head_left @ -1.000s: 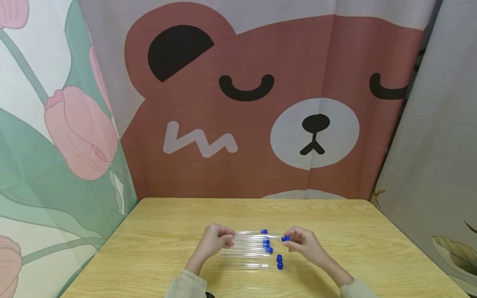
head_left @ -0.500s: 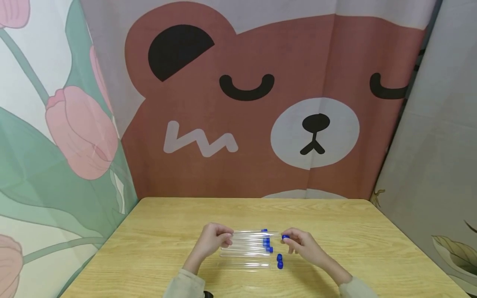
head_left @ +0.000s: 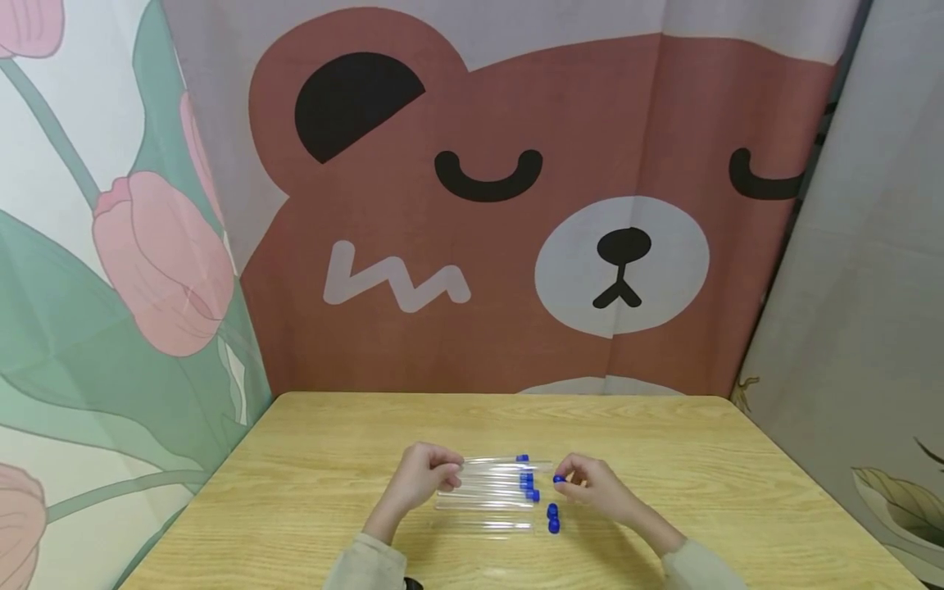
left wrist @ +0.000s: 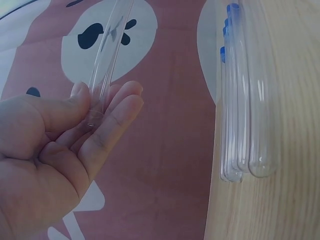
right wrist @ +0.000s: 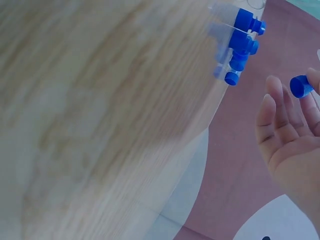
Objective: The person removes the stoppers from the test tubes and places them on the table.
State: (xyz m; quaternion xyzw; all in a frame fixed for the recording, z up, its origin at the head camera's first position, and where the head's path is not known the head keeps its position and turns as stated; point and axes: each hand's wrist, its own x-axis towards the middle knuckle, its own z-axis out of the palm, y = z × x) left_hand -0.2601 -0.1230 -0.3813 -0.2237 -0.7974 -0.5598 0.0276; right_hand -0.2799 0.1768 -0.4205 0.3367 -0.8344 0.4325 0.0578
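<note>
My left hand [head_left: 426, 475] pinches a clear test tube [left wrist: 106, 62] near its rounded closed end, between thumb and fingers. The tube lies roughly level in the head view, its other end pointing right. A small blue cap [right wrist: 300, 86] is pinched between the thumb and fingertips of my right hand [head_left: 601, 489], apart from that end and slightly nearer me. Below the held tube, several test tubes [left wrist: 240, 100] lie side by side on the table, some with blue caps [head_left: 527, 478]. Nearer me lies clear tubing without a cap [head_left: 487, 525]; its exact number is hard to tell.
Two loose blue caps [head_left: 553, 518] sit together on the wooden table [head_left: 332, 459], right of the tubes and close below my right hand. Behind the table's far edge hangs a curtain [head_left: 516, 352] printed with a bear. A flowered curtain [head_left: 162, 262] borders the left side.
My right hand has moved the cap slightly left and toward me, away from the tube's end, where it was close before. The left hand and tube have hardly moved.
</note>
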